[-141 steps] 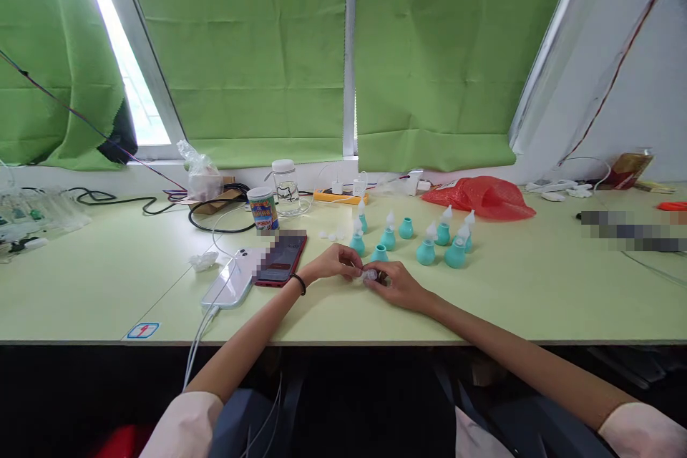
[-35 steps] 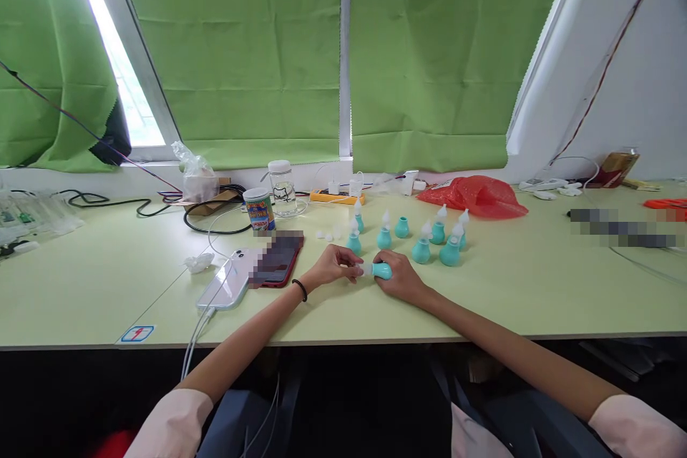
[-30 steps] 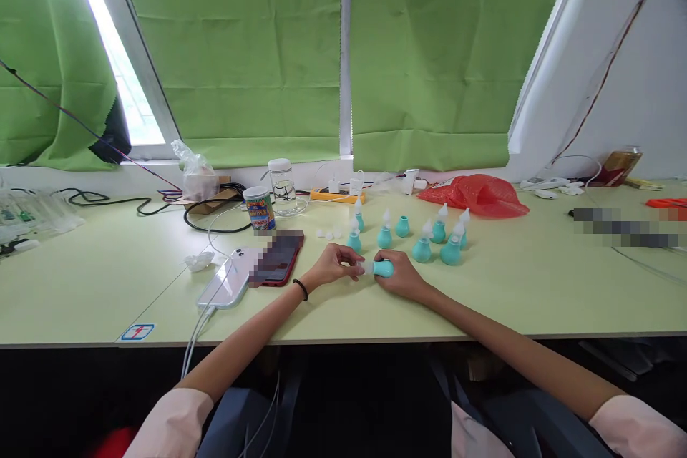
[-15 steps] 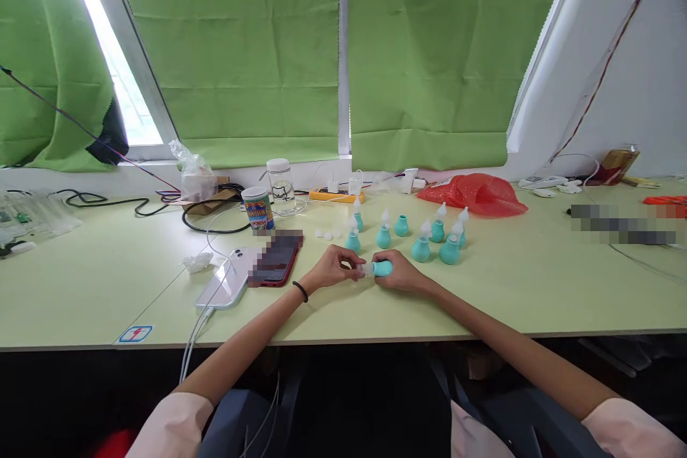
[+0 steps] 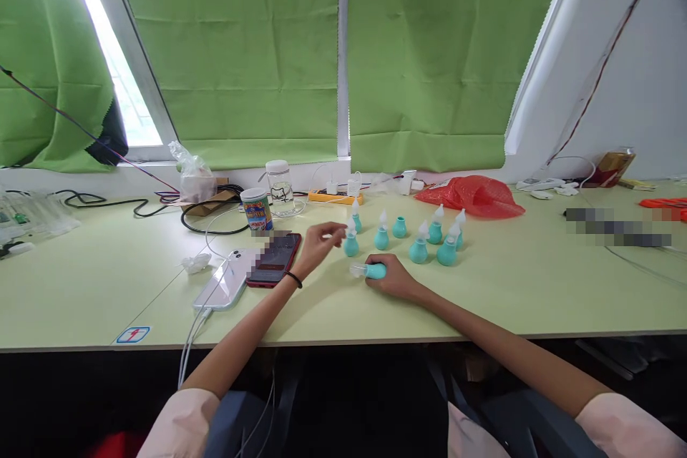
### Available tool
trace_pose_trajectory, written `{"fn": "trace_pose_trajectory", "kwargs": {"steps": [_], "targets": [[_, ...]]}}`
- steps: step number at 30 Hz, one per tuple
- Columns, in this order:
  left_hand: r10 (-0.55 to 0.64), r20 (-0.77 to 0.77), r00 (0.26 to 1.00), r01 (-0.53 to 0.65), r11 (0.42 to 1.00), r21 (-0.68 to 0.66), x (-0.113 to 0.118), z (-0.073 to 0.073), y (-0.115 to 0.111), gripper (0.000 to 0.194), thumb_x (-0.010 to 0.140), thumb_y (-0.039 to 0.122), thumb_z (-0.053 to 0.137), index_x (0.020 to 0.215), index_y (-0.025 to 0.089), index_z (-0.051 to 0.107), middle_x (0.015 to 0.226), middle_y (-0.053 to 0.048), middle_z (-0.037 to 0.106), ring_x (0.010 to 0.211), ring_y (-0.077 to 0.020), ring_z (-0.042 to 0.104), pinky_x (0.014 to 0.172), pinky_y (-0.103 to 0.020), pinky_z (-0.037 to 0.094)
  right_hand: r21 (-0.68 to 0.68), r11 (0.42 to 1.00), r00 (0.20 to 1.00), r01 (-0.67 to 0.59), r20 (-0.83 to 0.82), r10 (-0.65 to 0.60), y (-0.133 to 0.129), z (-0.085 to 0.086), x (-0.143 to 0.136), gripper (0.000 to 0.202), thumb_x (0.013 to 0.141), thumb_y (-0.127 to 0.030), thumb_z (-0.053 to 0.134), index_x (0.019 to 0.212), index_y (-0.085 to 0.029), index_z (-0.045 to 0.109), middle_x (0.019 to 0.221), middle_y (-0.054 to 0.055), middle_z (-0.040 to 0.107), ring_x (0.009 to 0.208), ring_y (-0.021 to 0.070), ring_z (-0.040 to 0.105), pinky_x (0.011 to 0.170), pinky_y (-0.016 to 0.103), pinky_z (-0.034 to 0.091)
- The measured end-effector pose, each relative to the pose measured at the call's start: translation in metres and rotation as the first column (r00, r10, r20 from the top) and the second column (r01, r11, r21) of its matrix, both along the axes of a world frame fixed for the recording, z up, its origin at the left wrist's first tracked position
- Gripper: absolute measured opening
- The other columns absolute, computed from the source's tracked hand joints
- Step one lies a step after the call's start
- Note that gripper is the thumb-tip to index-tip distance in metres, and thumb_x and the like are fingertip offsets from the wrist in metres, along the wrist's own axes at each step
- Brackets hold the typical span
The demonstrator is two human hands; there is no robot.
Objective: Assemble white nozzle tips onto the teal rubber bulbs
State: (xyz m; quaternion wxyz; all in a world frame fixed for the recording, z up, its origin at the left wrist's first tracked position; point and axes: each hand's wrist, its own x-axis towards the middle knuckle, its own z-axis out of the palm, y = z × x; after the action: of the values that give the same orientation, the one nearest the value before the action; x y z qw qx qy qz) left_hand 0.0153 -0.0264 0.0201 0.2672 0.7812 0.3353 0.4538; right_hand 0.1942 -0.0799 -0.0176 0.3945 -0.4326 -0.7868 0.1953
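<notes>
My right hand (image 5: 394,277) is wrapped round a teal nasal aspirator bulb (image 5: 376,271), which lies sideways with a clear tube piece (image 5: 357,270) on its neck pointing left. My left hand (image 5: 320,247) is raised over the table, thumb and fingers drawn together beside an upright aspirator (image 5: 351,242); a whitish spot shows at the fingertips, too small to make out. Behind my hands stand several more teal aspirators with pointed clear tips, such as one (image 5: 381,235) in the middle and another (image 5: 446,249) to the right. One teal bulb (image 5: 399,227) has an open neck and no tip.
To the left lie a white phone (image 5: 225,285) with cables and a red-cased phone (image 5: 276,265). Behind them stand a printed can (image 5: 256,210) and a clear jar (image 5: 280,189). A red plastic bag (image 5: 472,196) lies at the back right, a yellow power strip (image 5: 322,197) at the back.
My left hand has let go of the clear piece and moved up and left, now covering where small white pieces lay. My right hand still holds the bulb.
</notes>
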Motion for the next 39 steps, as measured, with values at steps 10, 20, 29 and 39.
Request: {"fn": "trace_pose_trajectory", "kwargs": {"steps": [10, 20, 29, 39], "targets": [[0.454, -0.704, 0.546, -0.341, 0.888, 0.308, -0.015, 0.007, 0.057, 0.027, 0.058, 0.003, 0.048, 0.081, 0.011, 0.060, 0.081, -0.013, 0.058, 0.096, -0.0292, 0.041, 0.071, -0.038, 0.038, 0.024, 1.000, 0.999, -0.011, -0.037, 0.012, -0.003, -0.001, 0.000, 0.007, 0.057, -0.018, 0.051, 0.063, -0.016, 0.051, 0.059, -0.003, 0.047, 0.057, 0.0106, 0.043, 0.055, 0.022, 0.035], [0.463, -0.779, 0.422, -0.229, 0.886, 0.403, -0.022, -0.009, 0.066, 0.021, 0.066, 0.003, 0.043, 0.075, 0.014, 0.058, 0.078, -0.012, 0.057, 0.096, -0.0244, 0.038, 0.073, -0.035, 0.034, 0.036, 0.999, 0.999, -0.011, -0.036, 0.012, 0.000, -0.004, 0.000, 0.009, 0.058, -0.023, 0.056, 0.063, -0.016, 0.052, 0.058, -0.003, 0.047, 0.055, 0.0101, 0.042, 0.053, 0.022, 0.033], [0.587, -0.548, 0.596, -0.298, 0.795, 0.528, -0.011, 0.010, 0.021, 0.024, 0.074, 0.019, 0.040, 0.087, 0.010, 0.058, 0.083, -0.013, 0.055, 0.094, -0.0250, 0.042, 0.078, -0.035, 0.035, 0.036, 0.999, 0.998, 0.023, -0.067, -0.020, 0.001, -0.004, -0.001, 0.012, 0.059, -0.025, 0.057, 0.060, -0.016, 0.050, 0.056, -0.004, 0.044, 0.054, 0.0097, 0.039, 0.052, 0.022, 0.031], [-0.107, 0.338, 0.935, 0.236, 0.900, -0.367, 0.011, -0.006, -0.029, 0.028, 0.061, 0.031, 0.062, 0.080, 0.010, 0.061, 0.080, -0.007, 0.062, 0.070, -0.0140, 0.055, 0.067, -0.028, 0.047, -0.090, 0.996, 0.989, 0.017, -0.148, -0.030, -0.001, -0.003, 0.000, 0.018, 0.066, -0.030, 0.053, 0.057, -0.016, 0.046, 0.045, -0.005, 0.040, 0.044, 0.0082, 0.037, 0.044, 0.021, 0.027]]}}
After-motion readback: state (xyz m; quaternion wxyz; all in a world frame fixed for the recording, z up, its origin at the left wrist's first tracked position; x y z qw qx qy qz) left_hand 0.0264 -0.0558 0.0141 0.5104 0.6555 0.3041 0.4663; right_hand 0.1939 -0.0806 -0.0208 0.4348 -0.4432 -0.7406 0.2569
